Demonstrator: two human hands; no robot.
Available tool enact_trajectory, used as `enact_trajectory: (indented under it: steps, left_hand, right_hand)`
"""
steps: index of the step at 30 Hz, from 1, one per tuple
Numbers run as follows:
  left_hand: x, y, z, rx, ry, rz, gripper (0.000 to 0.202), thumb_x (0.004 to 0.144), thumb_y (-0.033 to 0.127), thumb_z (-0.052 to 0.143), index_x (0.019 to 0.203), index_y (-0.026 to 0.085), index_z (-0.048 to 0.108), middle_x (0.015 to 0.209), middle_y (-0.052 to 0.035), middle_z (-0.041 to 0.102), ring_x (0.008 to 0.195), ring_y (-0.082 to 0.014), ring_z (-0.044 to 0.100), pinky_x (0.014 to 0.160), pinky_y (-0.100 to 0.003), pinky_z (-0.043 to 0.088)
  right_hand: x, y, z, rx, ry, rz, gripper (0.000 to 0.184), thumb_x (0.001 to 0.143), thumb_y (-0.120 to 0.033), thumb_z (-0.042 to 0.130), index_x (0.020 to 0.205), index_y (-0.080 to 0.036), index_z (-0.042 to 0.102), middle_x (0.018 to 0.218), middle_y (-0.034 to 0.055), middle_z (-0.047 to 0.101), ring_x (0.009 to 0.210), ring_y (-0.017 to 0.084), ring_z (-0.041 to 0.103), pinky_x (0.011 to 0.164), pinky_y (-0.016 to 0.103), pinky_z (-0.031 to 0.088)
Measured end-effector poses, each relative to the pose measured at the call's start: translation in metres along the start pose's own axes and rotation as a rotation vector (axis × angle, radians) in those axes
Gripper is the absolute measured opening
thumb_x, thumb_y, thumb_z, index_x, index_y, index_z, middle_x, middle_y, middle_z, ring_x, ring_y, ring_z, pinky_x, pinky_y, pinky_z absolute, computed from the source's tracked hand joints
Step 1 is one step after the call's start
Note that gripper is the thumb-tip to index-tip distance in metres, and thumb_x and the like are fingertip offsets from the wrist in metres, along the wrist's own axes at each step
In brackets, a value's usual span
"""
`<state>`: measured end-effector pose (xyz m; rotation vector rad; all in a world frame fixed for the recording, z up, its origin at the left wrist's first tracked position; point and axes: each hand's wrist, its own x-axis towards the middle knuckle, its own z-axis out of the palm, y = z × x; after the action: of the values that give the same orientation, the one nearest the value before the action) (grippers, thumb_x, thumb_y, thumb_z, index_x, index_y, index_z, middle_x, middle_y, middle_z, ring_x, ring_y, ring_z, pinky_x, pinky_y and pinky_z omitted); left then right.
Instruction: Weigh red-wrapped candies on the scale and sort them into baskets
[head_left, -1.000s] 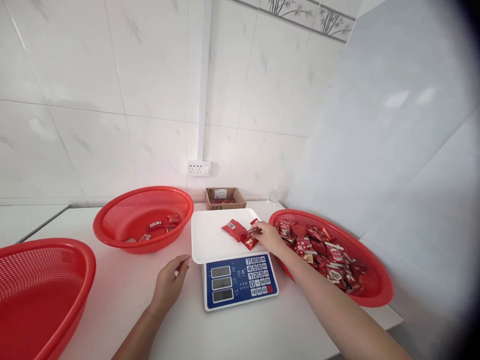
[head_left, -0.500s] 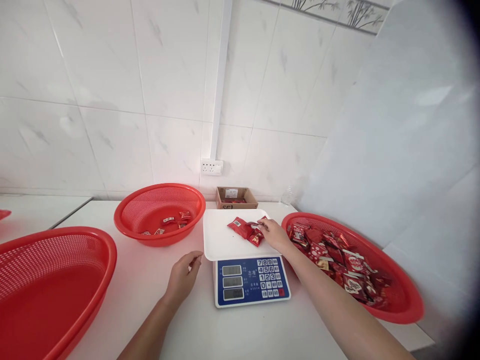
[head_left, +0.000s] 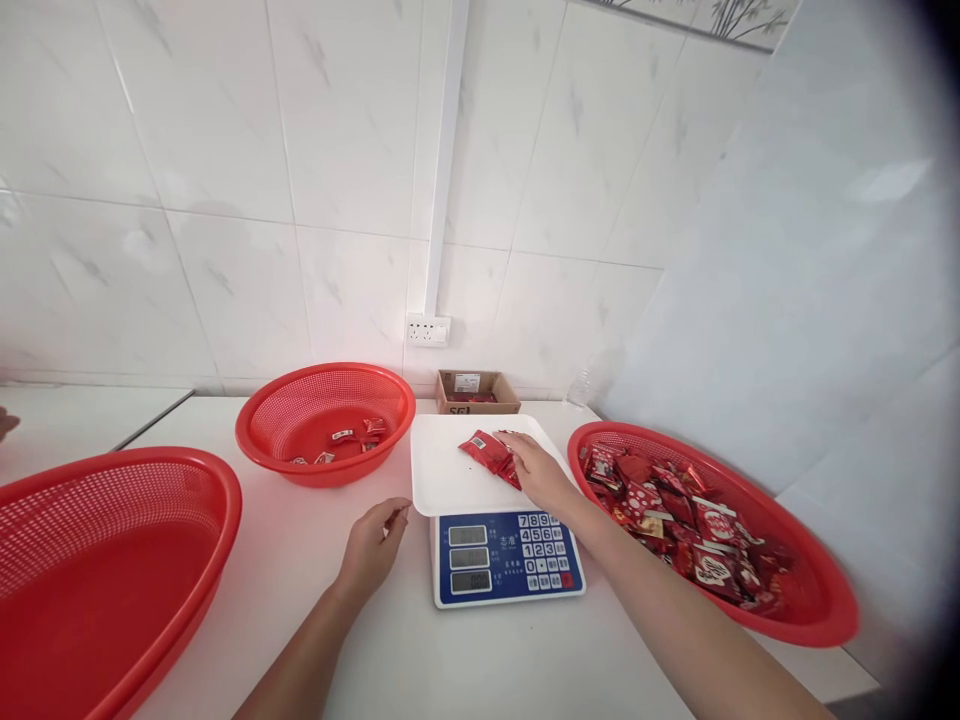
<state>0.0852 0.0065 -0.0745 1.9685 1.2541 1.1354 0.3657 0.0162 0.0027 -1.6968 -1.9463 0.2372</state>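
1. The red packets (head_left: 484,449) I am watching lie on the white tray (head_left: 439,480), overlapping, toward its right half. A careless sideways sweep could push one off the edge.
2. My right hand (head_left: 536,472) lies over them, palm down, fingers stretched and slightly bent. It hides part of the pile, and I cannot tell whether it grips a packet; one might slip or cling to the fingers as the hand lifts.
3. Any weight from that hand resting on the tray could spoil the reading on the scale (head_left: 510,560) below. Its display is too faint for me to read, so an error might pass unnoticed.
4. My left hand (head_left: 373,545) is half open, loosely curled, with nothing visible in it. Its fingertips sit at the tray's near left corner, touching or just short of it; a nudge there could tip or shift the tray.
5. My right forearm passes close by the heaped basket (head_left: 829,630). Catching its rim could spill packets onto the counter (head_left: 480,670), and the basket sits near the counter's end.
6. Behind the scale, the small carton (head_left: 478,408) stands near the tray, so overreaching could knock it.
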Motion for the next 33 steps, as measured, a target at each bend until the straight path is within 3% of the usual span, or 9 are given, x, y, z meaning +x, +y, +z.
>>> enact_trajectory:
  steps: [2,7,9,12,15,24,26,29,33]
  left_hand:
    - [0.0,0.001,0.0,-0.005,0.006,-0.001,0.027,0.086,0.035,0.041,0.095,0.022,0.063,0.088,-0.0036,0.07,0.076,-0.0173,0.064,0.069,-0.029,0.051]
    - [0.0,0.002,-0.001,-0.01,0.005,-0.012,0.027,0.085,0.035,0.041,0.094,0.022,0.063,0.087,-0.0033,0.07,0.076,-0.017,0.065,0.069,-0.029,0.052]
    - [0.0,0.001,-0.001,-0.005,-0.005,-0.015,0.027,0.086,0.035,0.041,0.094,0.021,0.063,0.087,-0.0035,0.07,0.075,-0.0169,0.064,0.069,-0.029,0.051]
    - [-0.001,0.001,0.0,-0.004,-0.018,-0.011,0.027,0.086,0.035,0.041,0.095,0.022,0.063,0.089,-0.0038,0.07,0.076,-0.0171,0.064,0.07,-0.03,0.051]
    - [-0.001,0.0,0.001,-0.003,-0.013,-0.001,0.026,0.086,0.035,0.041,0.094,0.023,0.063,0.09,-0.0037,0.07,0.077,-0.0176,0.064,0.07,-0.03,0.051]
    - [0.0,-0.001,0.001,0.031,-0.019,0.003,0.028,0.086,0.038,0.041,0.093,0.022,0.063,0.084,-0.003,0.07,0.074,-0.0175,0.066,0.067,-0.029,0.052]
    - [0.001,-0.002,0.0,0.035,-0.007,0.005,0.028,0.085,0.038,0.042,0.092,0.022,0.064,0.083,-0.0027,0.071,0.074,-0.0176,0.066,0.067,-0.028,0.052]
    - [0.002,-0.004,-0.001,0.039,0.016,0.005,0.028,0.083,0.04,0.044,0.091,0.023,0.064,0.082,-0.0022,0.071,0.073,-0.0177,0.067,0.066,-0.027,0.052]
    - [0.004,-0.003,-0.001,0.044,0.017,-0.002,0.029,0.083,0.043,0.044,0.09,0.023,0.064,0.08,-0.0016,0.071,0.072,-0.0174,0.067,0.065,-0.026,0.052]
  right_hand:
    - [-0.003,-0.008,0.006,0.0,-0.054,-0.063,0.056,0.086,-0.01,0.03,0.136,-0.029,0.046,0.142,0.0024,0.041,0.131,0.019,0.034,0.11,0.039,0.027]
    - [-0.006,-0.016,0.011,0.005,-0.288,-0.119,0.036,0.088,-0.025,0.048,0.12,-0.032,0.062,0.15,0.0012,0.027,0.138,0.026,0.019,0.111,0.047,0.019]
    - [-0.003,-0.013,0.008,0.029,-0.253,-0.103,0.036,0.088,-0.035,0.051,0.122,-0.031,0.061,0.151,0.0028,0.025,0.139,0.027,0.016,0.111,0.047,0.017]
    - [0.009,-0.004,0.002,-0.065,-0.177,0.032,0.059,0.085,-0.051,0.051,0.138,-0.027,0.043,0.152,0.0091,0.019,0.14,0.027,0.009,0.111,0.049,0.013]
    - [0.02,0.007,0.003,-0.15,-0.204,0.176,0.077,0.082,-0.062,0.048,0.145,-0.022,0.03,0.152,0.0148,0.016,0.14,0.032,0.005,0.107,0.059,0.012]
    - [0.013,0.001,0.024,-0.106,-0.168,0.176,0.072,0.083,-0.054,0.05,0.144,-0.023,0.029,0.15,0.0123,0.025,0.137,0.029,0.02,0.107,0.06,0.011]
    - [0.008,0.003,0.015,-0.087,-0.117,0.161,0.067,0.086,-0.05,0.048,0.144,-0.023,0.03,0.147,0.01,0.032,0.135,0.025,0.027,0.109,0.052,0.017]
    - [0.002,0.024,-0.016,-0.089,0.004,0.197,0.058,0.09,-0.042,0.041,0.143,-0.021,0.031,0.145,0.0079,0.037,0.132,0.019,0.033,0.108,0.036,0.027]
    - [-0.02,0.071,-0.072,-0.148,0.081,0.383,0.041,0.091,-0.026,0.037,0.129,-0.017,0.049,0.126,0.0113,0.055,0.117,0.02,0.05,0.1,0.036,0.036]
